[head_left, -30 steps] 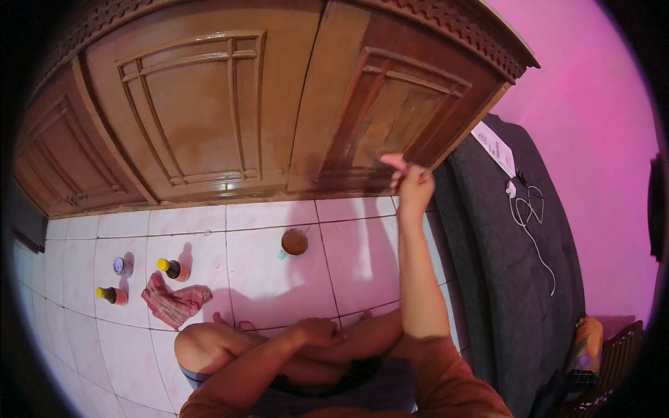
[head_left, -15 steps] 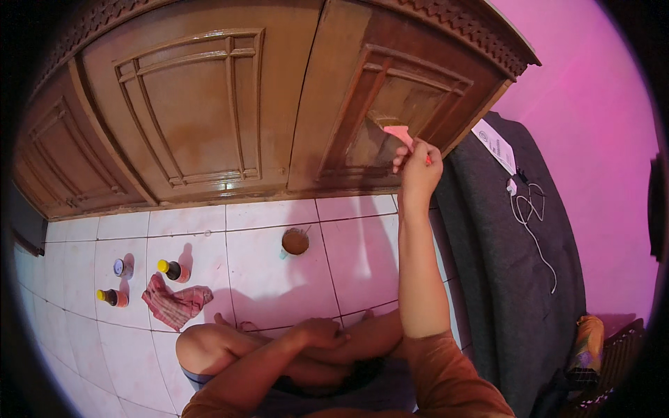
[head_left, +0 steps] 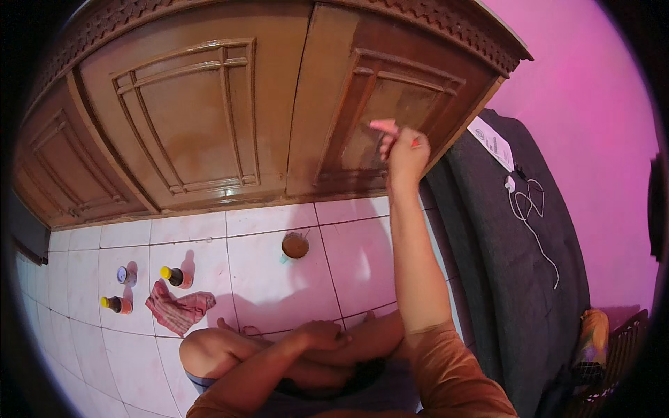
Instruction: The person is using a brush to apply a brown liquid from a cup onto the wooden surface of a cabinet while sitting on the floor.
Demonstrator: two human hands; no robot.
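1. Risk first, at the right hand [head_left: 406,155]: blur hides the tip of the pink brush [head_left: 382,126] from me. Contact with the door can't be confirmed. Pressing too hard, or too steep an angle, could leave streaks.
2. Hand state: right is closed round the brush, fingers wrapped on the handle, pink part poking out ahead and to the left of the knuckles.
3. Just beyond the hand: door panel [head_left: 401,103] with raised moulding round it. I'd watch for bristles catching there if a stroke runs wide.
4. Right of the hand, near: dark grey padded seat [head_left: 498,279], white paper [head_left: 493,143] and white cable [head_left: 510,184] on it. A wide swing or a flick could spot them.
5. Left of the hand and closer to the body: mug [head_left: 283,258] of brown liquid, on the tiles, uncovered. A forearm sweeping left could tip it.
6. Farther back toward the body: left hand [head_left: 325,335] rests at the lower leg [head_left: 376,336], fingers loosely curled. Can't tell if it holds anything.
7. Farthest, well left of the right hand: crumpled reddish cloth [head_left: 179,308], two yellow-capped bottles [head_left: 117,304], small round tin [head_left: 123,275]. All clear of both hands; low risk, I'd say.
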